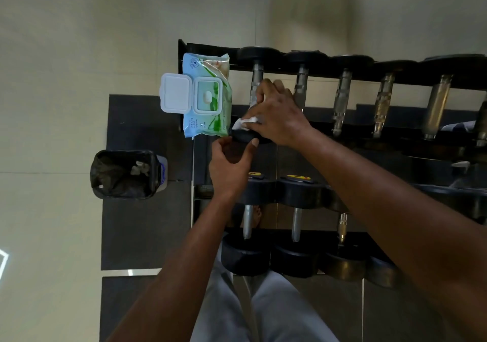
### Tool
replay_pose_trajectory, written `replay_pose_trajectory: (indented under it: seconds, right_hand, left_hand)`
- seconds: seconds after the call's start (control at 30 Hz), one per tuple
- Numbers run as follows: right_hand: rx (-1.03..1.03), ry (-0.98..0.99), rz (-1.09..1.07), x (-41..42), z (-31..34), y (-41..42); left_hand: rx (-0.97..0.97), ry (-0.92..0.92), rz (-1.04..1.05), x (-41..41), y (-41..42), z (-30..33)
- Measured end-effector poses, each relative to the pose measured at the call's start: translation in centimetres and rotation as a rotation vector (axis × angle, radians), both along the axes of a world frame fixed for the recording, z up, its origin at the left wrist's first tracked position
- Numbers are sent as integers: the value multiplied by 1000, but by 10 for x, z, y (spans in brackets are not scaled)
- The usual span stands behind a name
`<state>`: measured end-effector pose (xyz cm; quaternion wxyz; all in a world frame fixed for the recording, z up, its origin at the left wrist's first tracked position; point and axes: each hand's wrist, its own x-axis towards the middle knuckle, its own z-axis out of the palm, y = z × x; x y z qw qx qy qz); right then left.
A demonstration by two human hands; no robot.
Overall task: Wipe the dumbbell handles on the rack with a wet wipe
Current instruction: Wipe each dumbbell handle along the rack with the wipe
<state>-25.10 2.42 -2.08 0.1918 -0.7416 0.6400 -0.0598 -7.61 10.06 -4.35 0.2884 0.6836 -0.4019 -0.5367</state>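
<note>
A black rack (210, 47) carries two rows of dumbbells with metal handles. My right hand (276, 112) holds a white wet wipe (243, 122) wrapped round the handle (256, 81) of the leftmost upper dumbbell. My left hand (232, 163) curls round that dumbbell's near black end (243, 138), thumb and fingers on its rim. A blue and green wipes pack (208, 96) lies at the rack's left end with its white lid flipped open.
More upper-row handles (341, 99) run off to the right. The lower row of dumbbells (296, 223) sits close to my legs. A black-lined bin (123, 174) with crumpled wipes stands on the floor to the left.
</note>
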Motion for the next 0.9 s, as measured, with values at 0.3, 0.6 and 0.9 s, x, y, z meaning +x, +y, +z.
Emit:
replay_pose_trajectory:
  seconds: [0.3, 0.6, 0.9]
  right_hand:
    - [143, -1, -44, 5, 17, -4]
    - [300, -257, -412, -16, -2, 13]
    - [253, -208, -373, -17, 3, 14]
  left_hand:
    - [9, -9, 9, -1, -1, 1]
    - [0, 19, 13, -1, 3, -3]
    - [-7, 19, 12, -5, 4, -2]
